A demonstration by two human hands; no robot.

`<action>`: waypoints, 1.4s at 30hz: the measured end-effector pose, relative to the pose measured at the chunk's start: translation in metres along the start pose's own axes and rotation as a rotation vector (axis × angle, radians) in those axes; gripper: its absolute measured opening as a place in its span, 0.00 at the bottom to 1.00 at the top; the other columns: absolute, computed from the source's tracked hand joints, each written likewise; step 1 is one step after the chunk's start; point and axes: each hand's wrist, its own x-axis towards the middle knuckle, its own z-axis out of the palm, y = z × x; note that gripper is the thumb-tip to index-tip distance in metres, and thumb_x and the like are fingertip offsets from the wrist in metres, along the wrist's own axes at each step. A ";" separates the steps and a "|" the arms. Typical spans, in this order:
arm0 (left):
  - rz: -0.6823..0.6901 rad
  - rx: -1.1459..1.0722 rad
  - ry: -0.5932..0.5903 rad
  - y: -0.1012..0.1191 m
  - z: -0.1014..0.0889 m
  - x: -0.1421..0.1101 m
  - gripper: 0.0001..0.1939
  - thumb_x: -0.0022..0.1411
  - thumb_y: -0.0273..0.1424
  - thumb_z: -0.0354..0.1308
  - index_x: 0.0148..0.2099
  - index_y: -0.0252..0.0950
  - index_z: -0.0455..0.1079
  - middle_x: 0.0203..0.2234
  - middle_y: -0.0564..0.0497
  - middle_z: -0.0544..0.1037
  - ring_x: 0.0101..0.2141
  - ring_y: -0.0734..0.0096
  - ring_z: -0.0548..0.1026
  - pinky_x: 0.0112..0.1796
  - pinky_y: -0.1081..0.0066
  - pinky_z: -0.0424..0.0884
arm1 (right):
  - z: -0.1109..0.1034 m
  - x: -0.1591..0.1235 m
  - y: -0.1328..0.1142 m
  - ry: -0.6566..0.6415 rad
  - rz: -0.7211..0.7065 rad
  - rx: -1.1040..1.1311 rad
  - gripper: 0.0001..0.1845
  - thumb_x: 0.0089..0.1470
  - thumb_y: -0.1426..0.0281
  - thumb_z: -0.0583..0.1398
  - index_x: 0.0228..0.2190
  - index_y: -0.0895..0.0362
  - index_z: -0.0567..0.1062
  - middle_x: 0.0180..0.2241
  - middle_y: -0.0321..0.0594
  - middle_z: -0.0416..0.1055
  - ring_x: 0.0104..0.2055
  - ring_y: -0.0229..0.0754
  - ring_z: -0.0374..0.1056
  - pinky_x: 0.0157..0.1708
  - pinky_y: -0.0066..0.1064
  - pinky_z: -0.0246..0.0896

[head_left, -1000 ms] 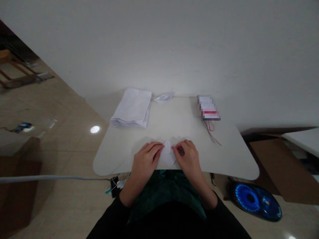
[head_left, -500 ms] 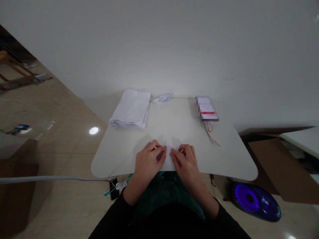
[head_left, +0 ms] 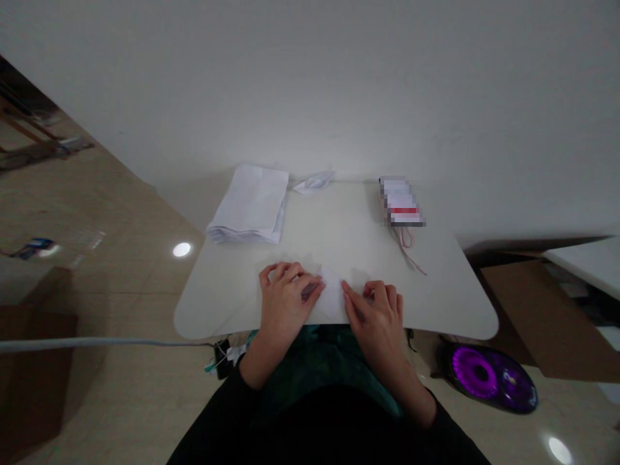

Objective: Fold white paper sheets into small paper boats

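Observation:
A small piece of folded white paper [head_left: 331, 294] lies near the front edge of the white table, between my hands. My left hand [head_left: 287, 296] pinches its left side with thumb and index finger, the other fingers curled above the tabletop. On the opposite side, my right hand [head_left: 375, 311] grips the paper's right edge between thumb and index finger. The paper's lower part reaches close to the table edge. Its exact shape is partly hidden by my fingers.
A stack of white paper sheets [head_left: 252, 201] lies at the table's back left, beside a folded paper piece [head_left: 314, 183]. A blurred-out phone-like object [head_left: 402, 201] with a pink cord [head_left: 407, 245] is at the back right. A lit purple speaker [head_left: 489, 378] stands on the floor.
My right hand has moved a little to the right, and more of the white paper shows between my hands. The left hand's fingers have spread slightly. The speaker light turned from blue to purple.

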 end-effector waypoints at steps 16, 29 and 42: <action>-0.006 -0.031 -0.053 -0.012 -0.003 -0.005 0.07 0.64 0.35 0.59 0.43 0.50 0.77 0.53 0.53 0.75 0.57 0.54 0.65 0.59 0.47 0.52 | 0.010 0.003 -0.010 -0.035 -0.188 0.178 0.16 0.62 0.72 0.56 0.50 0.53 0.76 0.48 0.41 0.77 0.45 0.48 0.67 0.49 0.45 0.57; 0.017 0.001 -0.147 -0.023 -0.026 -0.010 0.17 0.64 0.24 0.52 0.45 0.50 0.78 0.52 0.53 0.77 0.51 0.57 0.73 0.56 0.49 0.62 | 0.010 -0.015 -0.019 -0.057 -0.285 0.098 0.29 0.56 0.54 0.61 0.55 0.55 0.71 0.53 0.52 0.72 0.56 0.57 0.64 0.57 0.55 0.52; 0.024 -0.772 -0.056 0.012 -0.033 0.106 0.19 0.67 0.43 0.53 0.40 0.34 0.76 0.38 0.46 0.82 0.41 0.66 0.79 0.47 0.66 0.72 | -0.010 0.014 -0.008 0.094 -0.159 0.462 0.11 0.62 0.69 0.57 0.29 0.55 0.75 0.27 0.40 0.73 0.28 0.39 0.67 0.30 0.32 0.63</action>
